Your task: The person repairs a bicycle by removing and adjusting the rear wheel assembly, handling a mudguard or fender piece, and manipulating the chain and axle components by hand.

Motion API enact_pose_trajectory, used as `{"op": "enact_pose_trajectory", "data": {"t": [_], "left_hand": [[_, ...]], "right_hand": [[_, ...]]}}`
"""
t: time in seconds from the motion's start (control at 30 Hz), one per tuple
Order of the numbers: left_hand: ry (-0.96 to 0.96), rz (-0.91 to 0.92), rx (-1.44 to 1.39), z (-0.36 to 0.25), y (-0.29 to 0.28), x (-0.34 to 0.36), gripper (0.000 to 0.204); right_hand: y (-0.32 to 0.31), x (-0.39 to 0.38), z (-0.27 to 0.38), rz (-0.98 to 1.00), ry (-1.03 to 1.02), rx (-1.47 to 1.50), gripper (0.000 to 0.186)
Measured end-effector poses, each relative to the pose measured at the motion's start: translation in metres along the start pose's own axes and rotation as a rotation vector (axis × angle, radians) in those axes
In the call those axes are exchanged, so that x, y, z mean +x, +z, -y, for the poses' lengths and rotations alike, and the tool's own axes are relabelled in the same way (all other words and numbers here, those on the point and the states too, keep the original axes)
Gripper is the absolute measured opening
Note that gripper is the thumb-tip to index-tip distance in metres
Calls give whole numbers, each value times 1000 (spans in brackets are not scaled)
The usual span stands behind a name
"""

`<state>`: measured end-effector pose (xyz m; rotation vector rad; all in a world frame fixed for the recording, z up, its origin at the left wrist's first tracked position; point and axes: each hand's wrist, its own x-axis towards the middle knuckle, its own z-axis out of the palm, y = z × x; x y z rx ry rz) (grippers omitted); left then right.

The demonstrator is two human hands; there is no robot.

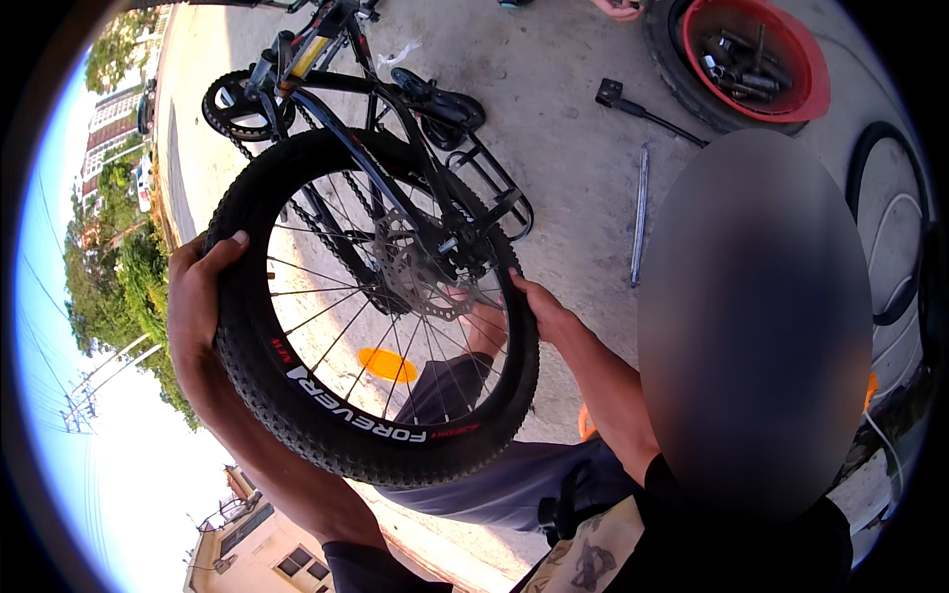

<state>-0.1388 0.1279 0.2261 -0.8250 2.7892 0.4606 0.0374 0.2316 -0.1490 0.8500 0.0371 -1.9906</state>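
A bicycle wheel (376,435) with a black knobbly tyre, thin spokes and a metal brake disc (410,262) fills the middle of the head view. My left hand (201,282) grips the tyre's left side, thumb on the near face and fingers wrapped behind. On the opposite side, my right hand (539,304) is closed on the tyre's edge, its thumb showing. The hub lies at the rear ends of a black bicycle frame (346,133); whether it is seated there I cannot tell. An orange reflector (387,366) shows among the spokes. My leg and foot appear behind them.
A red bowl (816,59) of metal sockets rests on a tyre (672,74). Nearby lie a black-headed bar tool (643,107) and a metal rod (641,212). Another person's hand (620,8) shows at the top edge. A blurred oval hides part of the right side.
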Motion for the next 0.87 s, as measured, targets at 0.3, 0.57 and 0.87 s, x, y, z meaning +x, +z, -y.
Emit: {"op": "enact_pose_trajectory", "data": {"t": [0.3,0.57,0.87], "left_hand": [[29,7,109,-24,5,17,45],[46,127,211,-21,-1,26,55],[311,-236,36,49,30,-104,97]], "right_hand": [[-16,22,5,-90,-116,-126,49],[-45,54,-21,-169,-121,-199,55],[-42,38,-25,-316,-219,-237,58]]}}
